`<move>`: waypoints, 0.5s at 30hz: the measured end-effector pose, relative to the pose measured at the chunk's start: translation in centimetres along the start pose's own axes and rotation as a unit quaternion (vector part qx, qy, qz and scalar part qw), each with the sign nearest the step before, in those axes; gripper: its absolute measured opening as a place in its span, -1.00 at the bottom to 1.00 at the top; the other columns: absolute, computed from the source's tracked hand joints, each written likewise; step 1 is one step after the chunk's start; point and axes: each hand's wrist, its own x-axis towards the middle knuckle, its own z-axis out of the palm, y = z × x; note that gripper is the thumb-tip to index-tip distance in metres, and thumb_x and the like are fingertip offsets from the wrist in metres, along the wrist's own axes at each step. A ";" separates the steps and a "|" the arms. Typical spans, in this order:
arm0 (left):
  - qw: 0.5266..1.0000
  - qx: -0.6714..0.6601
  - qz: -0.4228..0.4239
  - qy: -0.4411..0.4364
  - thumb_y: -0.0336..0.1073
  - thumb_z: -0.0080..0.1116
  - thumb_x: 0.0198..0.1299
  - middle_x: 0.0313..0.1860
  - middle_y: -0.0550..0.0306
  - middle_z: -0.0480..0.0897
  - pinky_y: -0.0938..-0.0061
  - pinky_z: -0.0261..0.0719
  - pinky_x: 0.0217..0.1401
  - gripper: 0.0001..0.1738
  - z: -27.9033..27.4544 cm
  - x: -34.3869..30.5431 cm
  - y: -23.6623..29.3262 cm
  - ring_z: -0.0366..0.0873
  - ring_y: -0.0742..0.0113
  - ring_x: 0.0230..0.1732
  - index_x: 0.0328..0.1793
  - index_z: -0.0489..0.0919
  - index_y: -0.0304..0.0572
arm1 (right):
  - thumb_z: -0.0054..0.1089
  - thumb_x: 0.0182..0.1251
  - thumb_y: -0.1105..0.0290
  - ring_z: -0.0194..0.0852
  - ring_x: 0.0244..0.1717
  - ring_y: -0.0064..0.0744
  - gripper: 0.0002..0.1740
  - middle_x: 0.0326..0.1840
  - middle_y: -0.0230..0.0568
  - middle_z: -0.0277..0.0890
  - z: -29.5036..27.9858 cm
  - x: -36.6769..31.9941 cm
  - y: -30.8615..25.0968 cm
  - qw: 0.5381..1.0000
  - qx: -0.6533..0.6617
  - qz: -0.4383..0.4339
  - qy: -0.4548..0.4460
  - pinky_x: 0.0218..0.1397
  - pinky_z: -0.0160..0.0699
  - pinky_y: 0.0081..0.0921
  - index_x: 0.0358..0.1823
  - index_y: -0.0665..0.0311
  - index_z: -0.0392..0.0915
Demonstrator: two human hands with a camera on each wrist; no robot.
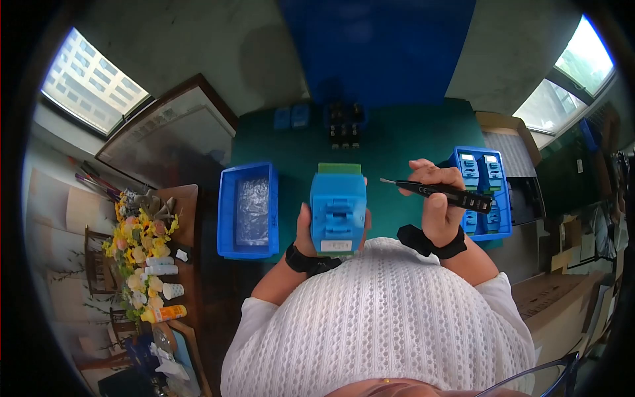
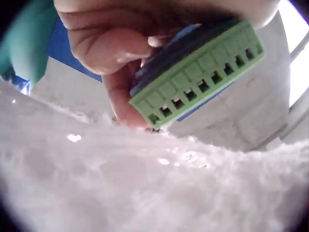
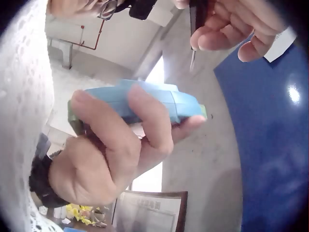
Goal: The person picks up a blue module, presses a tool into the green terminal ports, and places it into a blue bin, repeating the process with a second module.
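Note:
My left hand (image 1: 303, 231) holds a blue plastic terminal module (image 1: 338, 208) in front of the chest, its clip side and small white label facing up. Green connector strips show at both ends; the left wrist view shows a row of square openings in one green strip (image 2: 198, 79). Fingers wrap the module's sides in the right wrist view. To the right, my right hand (image 1: 439, 176) grips a black screwdriver (image 1: 456, 196) with a printed handle. Its thin metal tip points left toward the module, apart from it, and shows as a bare shaft (image 3: 192, 62) in the right wrist view.
A blue bin (image 1: 225, 218) lined with clear plastic stands left on the green table (image 1: 397, 132). Another blue bin (image 1: 506, 221) at right holds several similar modules. Dark parts (image 1: 345, 129) and two blue pieces (image 1: 292, 117) lie at the back. An open cardboard box (image 1: 503, 122) sits beyond the right bin.

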 end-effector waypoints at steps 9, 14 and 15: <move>0.984 0.162 -0.057 -0.050 0.43 0.18 -0.15 0.01 -0.25 0.44 0.26 0.51 0.02 0.18 -1.8 -0.2 0.6 0.52 0.07 -0.03 0.42 0.05 -0.25 | -0.07 0.36 0.00 0.51 -0.37 -0.45 -0.58 -0.53 -0.19 0.53 -0.2 0.1 -1.7 0.996 0.080 0.042 0.005 0.23 0.19 -0.24 -0.23 0.27 0.34; 0.923 0.380 -0.009 -0.069 0.06 0.49 -0.31 0.12 -0.09 0.41 0.34 0.29 0.24 0.06 -1.7 -0.1 3.0 0.37 0.19 0.18 0.33 0.27 -0.27 | -0.11 0.36 -0.03 0.51 -0.38 -0.46 -0.57 -0.53 -0.20 0.54 -0.7 0.1 -2.5 0.995 0.092 0.046 0.012 0.22 0.18 -0.25 -0.23 0.25 0.34; 0.890 0.448 0.020 -0.081 -0.01 0.53 -0.35 0.13 -0.05 0.41 0.36 0.26 0.26 0.05 -1.5 0.1 3.5 0.34 0.21 0.20 0.32 0.31 -0.27 | -0.11 0.36 -0.04 0.51 -0.38 -0.47 -0.56 -0.53 -0.21 0.54 -0.8 0.1 -2.6 0.995 0.092 0.049 0.012 0.22 0.18 -0.25 -0.23 0.25 0.34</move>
